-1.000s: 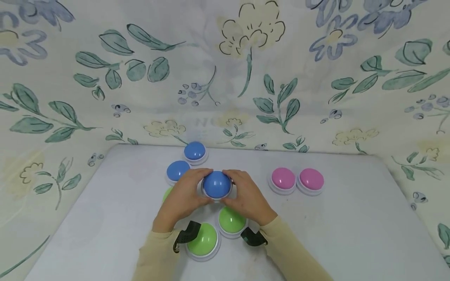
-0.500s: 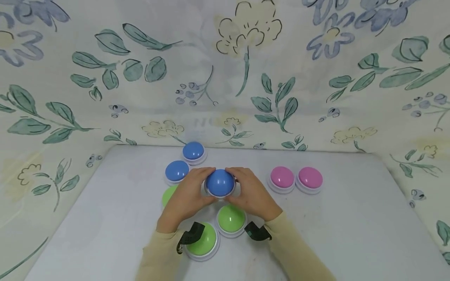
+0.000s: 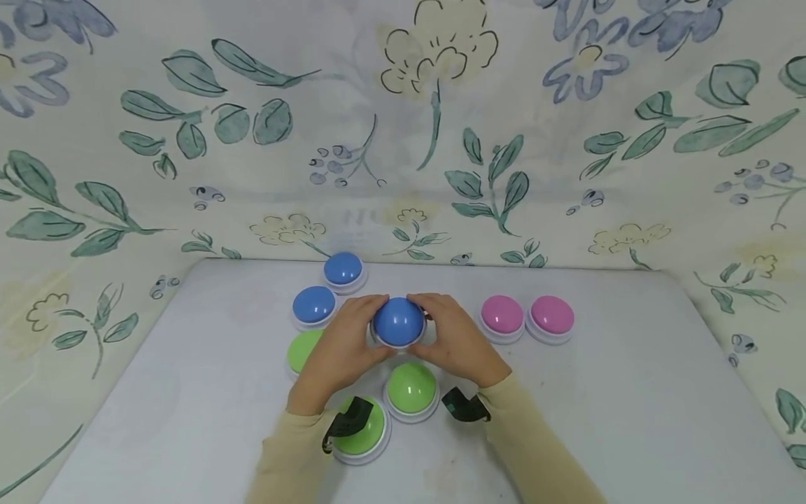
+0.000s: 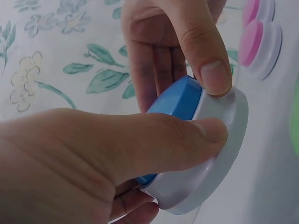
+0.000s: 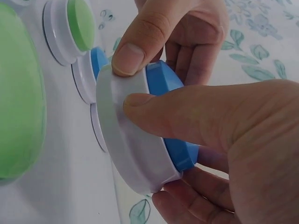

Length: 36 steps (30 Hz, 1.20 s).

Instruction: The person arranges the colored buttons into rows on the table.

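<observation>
Both hands hold one blue push button (image 3: 399, 322) with a white round base, its dome facing up. The left hand (image 3: 345, 343) grips it from the left and the right hand (image 3: 458, 339) from the right. In the left wrist view the left thumb (image 4: 187, 140) lies along the white base, the other thumb close beside it. The right wrist view shows the right thumb (image 5: 163, 109) on the base, with fingers curled round the far side. Just in front of the hands sit two green push buttons, one (image 3: 411, 387) behind the other (image 3: 362, 434), the nearer partly covered by the left wrist strap.
Two blue buttons stand at the back left, one (image 3: 343, 269) behind the other (image 3: 313, 305). A third green button (image 3: 303, 350) is half hidden by the left hand. Two pink buttons, one (image 3: 502, 315) beside the other (image 3: 552, 316), stand to the right on the white table (image 3: 630, 392). Floral cloth (image 3: 403, 140) hangs behind.
Both hands, still gripping the blue button, have moved slightly right and a little farther back. The other buttons keep their places on the table while the head view shifts slightly.
</observation>
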{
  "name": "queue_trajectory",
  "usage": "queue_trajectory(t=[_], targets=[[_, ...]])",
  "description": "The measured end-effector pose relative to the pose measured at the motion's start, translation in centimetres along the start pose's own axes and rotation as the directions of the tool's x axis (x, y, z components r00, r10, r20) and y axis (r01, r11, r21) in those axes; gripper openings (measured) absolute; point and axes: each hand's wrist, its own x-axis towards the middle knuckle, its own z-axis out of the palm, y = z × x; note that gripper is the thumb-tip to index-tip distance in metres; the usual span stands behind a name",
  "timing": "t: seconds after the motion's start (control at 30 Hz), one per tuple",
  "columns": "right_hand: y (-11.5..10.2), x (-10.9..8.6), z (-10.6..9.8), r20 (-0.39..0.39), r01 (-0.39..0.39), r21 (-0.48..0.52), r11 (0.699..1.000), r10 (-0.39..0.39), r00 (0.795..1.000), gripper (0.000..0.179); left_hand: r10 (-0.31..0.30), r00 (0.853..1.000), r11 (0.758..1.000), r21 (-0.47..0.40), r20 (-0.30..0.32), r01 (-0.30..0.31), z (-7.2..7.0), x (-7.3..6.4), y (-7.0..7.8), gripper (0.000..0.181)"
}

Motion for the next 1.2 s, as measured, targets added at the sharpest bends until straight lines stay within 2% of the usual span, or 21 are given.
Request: queue_trajectory(t=[0.33,0.57,0.9,1.2], targets=[[0.8,0.0,-0.3,0.017,-0.002,0.02,1.0,0.001,1.0,0.072,-0.015,1.0,1.0,0.013,-0.004,0.015,0.7,0.1,0.5,0.079],[1.3,0.0,-1.0,0.023,0.027,0.009,1.0,-0.027,0.999,0.071,-0.011,1.0,1.0,0.026,-0.006,0.012,1.2,0.5,1.2,0.078],[1.9,-0.3,-1.9,0.03,0.025,0.021,0.999,-0.025,0.999,0.071,-0.096,0.995,0.995,0.037,-0.033,0.097,2.2,1.2,3.1,0.076],[2.9,-0.5,-2.9,0.056,-0.019,0.041,0.999,0.017,0.998,0.071,-0.138,0.99,0.99,0.023,-0.036,0.138,2.9,2.2,4.5,0.076]])
